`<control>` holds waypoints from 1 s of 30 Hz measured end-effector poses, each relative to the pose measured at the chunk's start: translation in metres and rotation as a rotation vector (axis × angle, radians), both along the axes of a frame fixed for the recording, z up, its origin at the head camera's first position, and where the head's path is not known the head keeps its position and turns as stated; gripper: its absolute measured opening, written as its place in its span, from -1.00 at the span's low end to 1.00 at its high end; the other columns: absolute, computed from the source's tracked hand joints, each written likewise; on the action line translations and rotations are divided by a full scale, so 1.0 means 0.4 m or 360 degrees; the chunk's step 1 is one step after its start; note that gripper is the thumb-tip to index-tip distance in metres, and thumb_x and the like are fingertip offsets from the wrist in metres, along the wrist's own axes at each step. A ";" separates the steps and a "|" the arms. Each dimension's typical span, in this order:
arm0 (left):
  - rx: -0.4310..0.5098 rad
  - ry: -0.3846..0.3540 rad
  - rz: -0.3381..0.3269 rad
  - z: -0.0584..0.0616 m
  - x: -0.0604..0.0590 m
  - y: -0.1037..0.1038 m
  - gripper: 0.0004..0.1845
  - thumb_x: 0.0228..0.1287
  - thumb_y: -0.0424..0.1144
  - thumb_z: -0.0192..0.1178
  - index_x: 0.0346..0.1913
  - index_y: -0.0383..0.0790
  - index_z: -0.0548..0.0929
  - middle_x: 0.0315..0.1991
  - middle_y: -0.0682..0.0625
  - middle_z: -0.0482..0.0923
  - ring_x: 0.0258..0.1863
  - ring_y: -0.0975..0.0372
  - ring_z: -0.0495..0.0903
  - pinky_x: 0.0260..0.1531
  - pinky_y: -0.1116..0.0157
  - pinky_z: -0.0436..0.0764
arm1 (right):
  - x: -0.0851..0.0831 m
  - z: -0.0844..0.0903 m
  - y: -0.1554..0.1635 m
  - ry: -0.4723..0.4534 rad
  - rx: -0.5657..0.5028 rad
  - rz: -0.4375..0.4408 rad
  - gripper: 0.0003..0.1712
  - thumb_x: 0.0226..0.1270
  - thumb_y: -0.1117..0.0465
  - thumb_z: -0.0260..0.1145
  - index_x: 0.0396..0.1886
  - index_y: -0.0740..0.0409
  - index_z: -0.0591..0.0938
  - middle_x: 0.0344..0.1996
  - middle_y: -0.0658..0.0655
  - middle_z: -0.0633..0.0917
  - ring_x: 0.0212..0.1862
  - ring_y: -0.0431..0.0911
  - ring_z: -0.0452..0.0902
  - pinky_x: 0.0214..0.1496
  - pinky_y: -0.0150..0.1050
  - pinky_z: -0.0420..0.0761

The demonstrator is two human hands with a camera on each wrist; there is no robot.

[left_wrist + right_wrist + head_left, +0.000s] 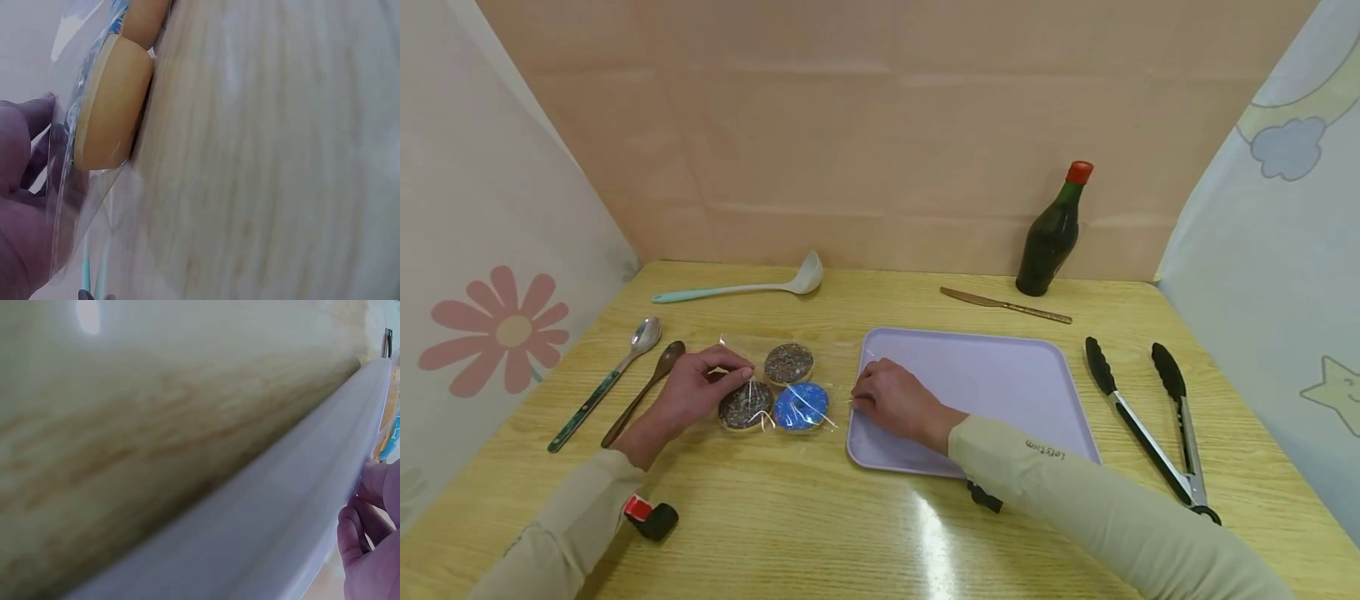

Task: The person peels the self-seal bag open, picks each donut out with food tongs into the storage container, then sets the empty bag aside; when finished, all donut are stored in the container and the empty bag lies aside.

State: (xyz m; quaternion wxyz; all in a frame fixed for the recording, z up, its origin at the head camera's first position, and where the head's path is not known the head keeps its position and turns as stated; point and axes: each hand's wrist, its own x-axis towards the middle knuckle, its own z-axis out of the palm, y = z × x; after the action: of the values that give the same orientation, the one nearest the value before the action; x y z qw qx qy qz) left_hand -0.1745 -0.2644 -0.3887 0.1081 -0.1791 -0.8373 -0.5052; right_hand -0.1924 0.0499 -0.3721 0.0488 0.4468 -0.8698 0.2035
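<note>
A clear plastic bag (pixel 837 375) of doughnuts lies left of the lilac tray (pixel 985 375). Inside are a blue-iced doughnut (pixel 802 407) and two dark brown ones, one at the back (pixel 788 363) and one at the left (pixel 745 406). My left hand (pixel 696 383) pinches the bag's left side between thumb and fingers, over the left brown doughnut. In the left wrist view the film hides part of that hand (pixel 22 187). My right hand (pixel 898 402) reaches over the tray's left rim, with fingertips pinched together at the bag's right end.
Left lie a green-handled spoon (pixel 598 392) and a brown spoon (pixel 647 387). A ladle (pixel 752 287), a gold knife (pixel 1003 305) and a dark bottle (pixel 1049 237) with a red cap are along the back. Open tongs (pixel 1150 433) lie right of the tray.
</note>
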 end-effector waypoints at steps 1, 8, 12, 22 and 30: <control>0.0015 -0.0001 0.0004 0.000 0.000 0.000 -0.89 0.27 -0.43 0.22 -0.23 -0.43 0.69 -0.30 -0.13 0.59 -0.32 0.27 0.57 -0.30 0.43 0.58 | 0.000 -0.001 0.000 0.0000 -0.0003 0.0000 -0.90 0.25 0.29 0.35 -0.28 0.18 0.76 -0.34 0.03 0.68 -0.21 -0.10 0.52 -0.10 -0.24 0.48; 0.0044 0.0014 0.0015 -0.005 0.001 -0.001 -0.88 0.29 -0.42 0.20 -0.23 -0.45 0.68 -0.26 -0.16 0.63 -0.28 0.30 0.59 -0.28 0.44 0.57 | 0.000 -0.004 0.002 0.0003 -0.0021 0.0006 -0.90 0.25 0.29 0.35 -0.30 0.18 0.76 -0.34 0.04 0.68 -0.20 -0.10 0.52 -0.09 -0.24 0.48; 0.0054 0.0010 0.0028 -0.012 -0.001 -0.003 -0.88 0.28 -0.43 0.21 -0.24 -0.45 0.68 -0.23 -0.19 0.64 -0.28 0.33 0.60 -0.30 0.44 0.57 | 0.002 -0.003 0.003 0.0003 -0.0017 0.0003 -0.91 0.25 0.29 0.35 -0.31 0.18 0.76 -0.35 0.03 0.68 -0.20 -0.10 0.52 -0.10 -0.24 0.48; 0.0127 0.0009 0.0005 -0.016 0.002 -0.004 -0.91 0.26 -0.49 0.20 -0.26 -0.48 0.67 -0.29 -0.19 0.65 -0.33 0.33 0.59 -0.35 0.45 0.56 | 0.011 -0.002 0.013 -0.0021 -0.0017 -0.0013 -0.88 0.29 0.30 0.31 -0.24 0.18 0.74 -0.29 0.03 0.68 -0.16 -0.09 0.51 -0.06 -0.25 0.48; 0.0170 0.0006 -0.0054 0.022 0.020 0.013 -0.93 0.22 -0.60 0.17 -0.28 -0.59 0.63 -0.28 -0.35 0.60 -0.31 0.32 0.60 -0.34 0.44 0.57 | 0.056 0.022 0.113 0.0102 -0.0161 -0.0135 -0.90 0.28 0.26 0.31 -0.27 0.17 0.71 -0.28 0.01 0.62 -0.14 -0.10 0.47 -0.07 -0.21 0.49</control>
State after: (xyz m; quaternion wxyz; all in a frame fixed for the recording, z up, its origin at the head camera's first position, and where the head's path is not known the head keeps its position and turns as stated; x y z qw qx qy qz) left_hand -0.1663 -0.2592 -0.3798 0.1105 -0.1883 -0.8057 -0.5506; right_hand -0.1701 0.0952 -0.3633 0.1078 0.4130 -0.8745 0.2306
